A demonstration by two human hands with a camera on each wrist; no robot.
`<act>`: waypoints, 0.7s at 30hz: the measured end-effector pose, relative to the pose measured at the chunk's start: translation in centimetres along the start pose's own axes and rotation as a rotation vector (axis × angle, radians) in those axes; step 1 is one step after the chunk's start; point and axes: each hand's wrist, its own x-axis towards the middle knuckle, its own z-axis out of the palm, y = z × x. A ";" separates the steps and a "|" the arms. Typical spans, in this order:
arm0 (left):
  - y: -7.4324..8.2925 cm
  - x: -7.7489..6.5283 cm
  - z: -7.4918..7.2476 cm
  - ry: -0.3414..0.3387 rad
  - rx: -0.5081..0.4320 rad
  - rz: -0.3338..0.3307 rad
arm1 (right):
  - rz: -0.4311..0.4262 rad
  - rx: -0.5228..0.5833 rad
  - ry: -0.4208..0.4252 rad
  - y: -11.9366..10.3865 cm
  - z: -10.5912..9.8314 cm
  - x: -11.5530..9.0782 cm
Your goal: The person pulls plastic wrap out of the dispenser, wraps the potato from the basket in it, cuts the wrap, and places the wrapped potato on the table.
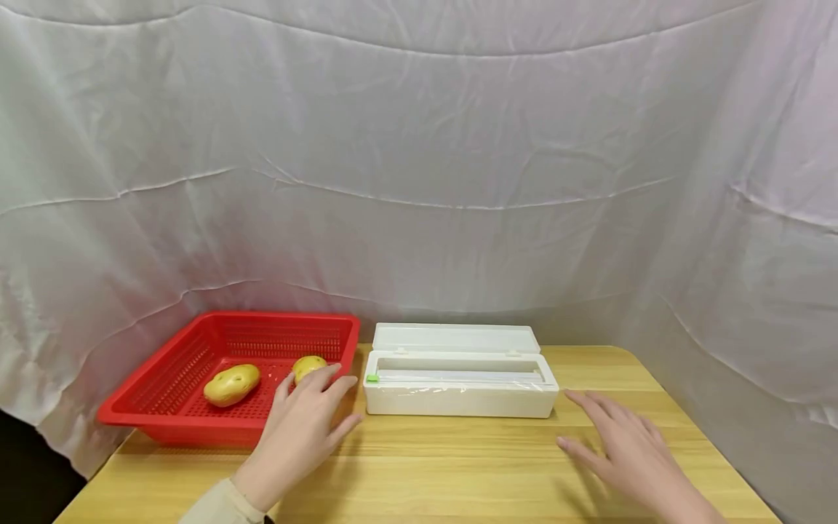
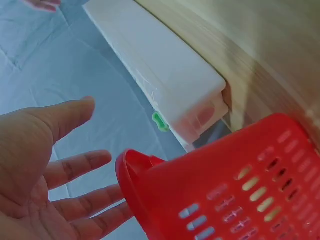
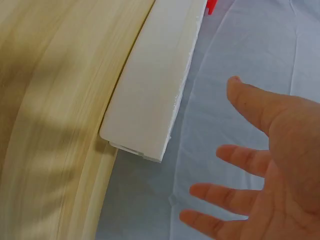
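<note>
My left hand (image 1: 301,422) hovers over the near right side of a red plastic basket (image 1: 147,420), its fingers spread and holding nothing. Inside the basket lie two yellow potatoes; one potato (image 1: 232,385) is in full view, and the other potato (image 1: 308,366) is partly behind my fingers. To the basket's right stands a white cling film box (image 1: 458,400) with its lid (image 1: 456,338) raised at the back. A green slide cutter (image 2: 160,121) sits at the box's left end. My right hand (image 1: 622,451), fingers apart, hangs in the air just right of the box.
Everything stands on a light wooden table (image 1: 445,473) with a rounded far right corner. Pale grey cloth (image 1: 458,182) hangs behind the table and along both sides. The basket and box stand close together, with a narrow gap between them.
</note>
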 end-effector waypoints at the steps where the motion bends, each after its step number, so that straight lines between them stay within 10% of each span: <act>1: 0.1 0.2 0.2 0.011 0.007 0.014 | -0.013 0.001 0.009 0.1 0.0 0.2; 7: 0.7 1.5 1.1 0.039 0.043 0.065 | -0.100 0.047 0.070 0.7 0.5 2.2; 21: 1.5 4.1 3.5 -0.126 -0.041 -0.005 | -0.129 0.235 0.021 3.4 3.2 5.9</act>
